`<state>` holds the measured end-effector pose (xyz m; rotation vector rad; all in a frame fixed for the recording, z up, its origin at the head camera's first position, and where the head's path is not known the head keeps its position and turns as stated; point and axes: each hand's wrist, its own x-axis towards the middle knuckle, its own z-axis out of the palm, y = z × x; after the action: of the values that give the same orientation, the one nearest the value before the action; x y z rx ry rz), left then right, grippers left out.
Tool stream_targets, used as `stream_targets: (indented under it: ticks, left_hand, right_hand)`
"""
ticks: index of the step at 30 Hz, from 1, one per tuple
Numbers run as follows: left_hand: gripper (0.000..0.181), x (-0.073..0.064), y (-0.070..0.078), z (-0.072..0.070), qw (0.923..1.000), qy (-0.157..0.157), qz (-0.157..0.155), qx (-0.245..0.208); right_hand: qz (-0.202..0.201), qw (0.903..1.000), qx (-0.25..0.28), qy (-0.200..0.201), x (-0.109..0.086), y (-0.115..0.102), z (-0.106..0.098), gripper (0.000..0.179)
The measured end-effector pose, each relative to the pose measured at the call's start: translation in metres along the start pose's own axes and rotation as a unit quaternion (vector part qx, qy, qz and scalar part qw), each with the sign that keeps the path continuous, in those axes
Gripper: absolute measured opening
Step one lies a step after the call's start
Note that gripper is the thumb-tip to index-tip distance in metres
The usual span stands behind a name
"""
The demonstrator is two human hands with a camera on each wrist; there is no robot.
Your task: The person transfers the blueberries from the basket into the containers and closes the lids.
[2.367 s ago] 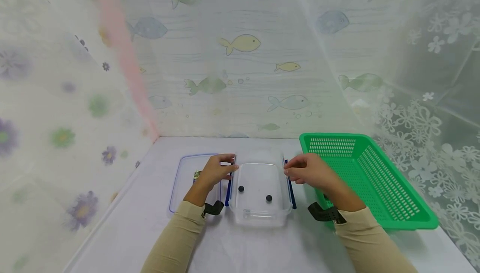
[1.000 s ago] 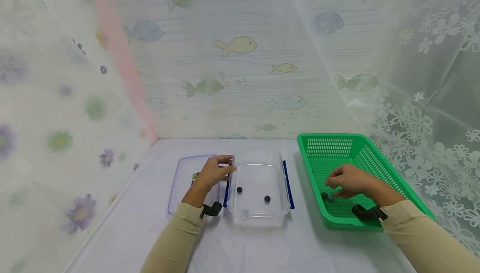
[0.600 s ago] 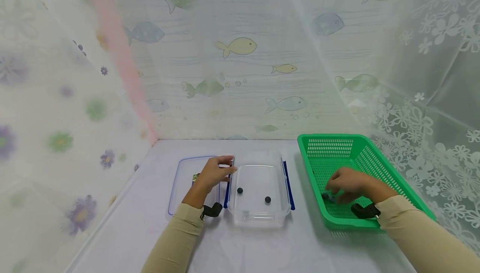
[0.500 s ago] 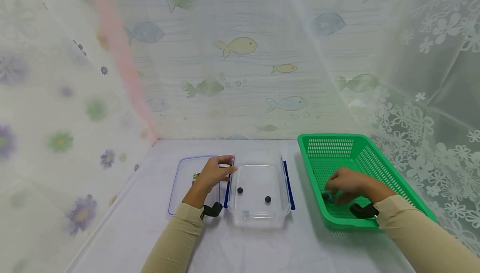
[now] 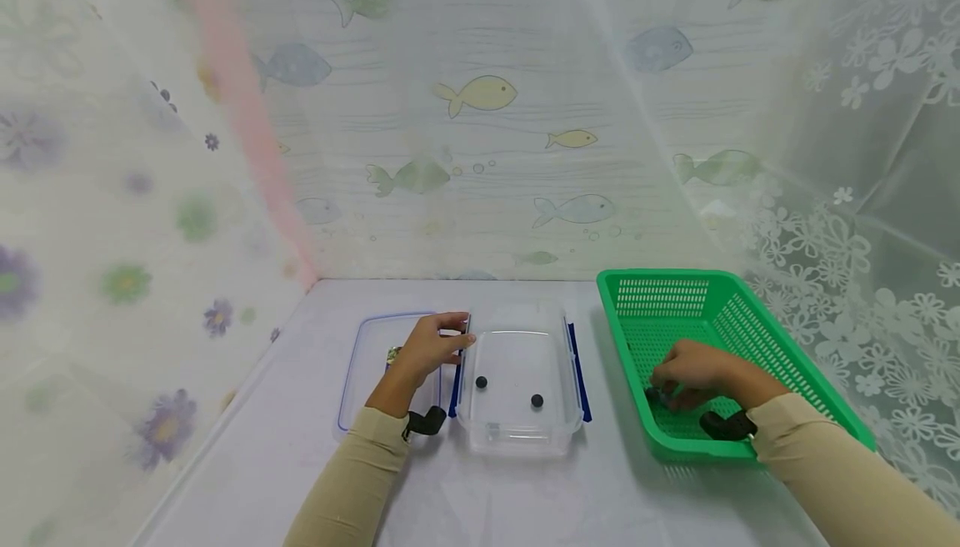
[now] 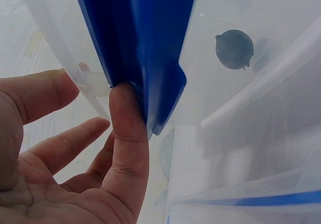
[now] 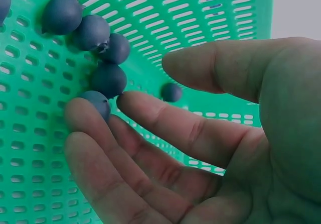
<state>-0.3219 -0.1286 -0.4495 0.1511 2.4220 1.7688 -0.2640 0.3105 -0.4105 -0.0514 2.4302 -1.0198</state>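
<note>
Left hand (image 5: pixel 429 348) pinches the clear container (image 5: pixel 517 440) at a blue latch (image 6: pixel 140 33); right hand (image 5: pixel 696 370), fingers loosely curved, holding nothing, touches blueberries (image 7: pixel 109 80) in the green basket (image 5: pixel 663 297)

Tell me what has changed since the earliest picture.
The right hand left the clear container's right side and moved rightward into the green basket, its fingers now among the blueberries. Unchanged: the left hand at the container's left side, the two dark berries inside it, and the blue-edged lid.
</note>
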Motion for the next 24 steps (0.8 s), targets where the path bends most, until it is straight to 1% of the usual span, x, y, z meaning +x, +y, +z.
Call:
stream_targets:
  ticks: [4,11,15,24]
  left_hand:
    - [0.055,0.0006,-0.0001,-0.0003,1.0,0.0,-0.003,-0.001]
    - [0.055,0.0014,0.0008,-0.0007,1.0,0.002,-0.003,0.005]
    - [0.056,0.0006,0.0014,-0.0009,1.0,0.002,-0.003,0.006]
    - [0.055,-0.0008,0.0011,-0.0004,1.0,0.003,0.0,0.008]
  right_hand:
    - [-0.004,1.0,0.004,-0.003,-0.0026,-0.0011,-0.0009,0.035]
    - [0.004,1.0,0.008,0.0,-0.0045,-0.0021,-0.0023,0.035]
    - [-0.005,1.0,0.006,-0.004,-0.004,-0.0013,-0.0033,0.038]
    - [0.0,0.9999,0.003,0.011,-0.0041,-0.0012,-0.001,0.03]
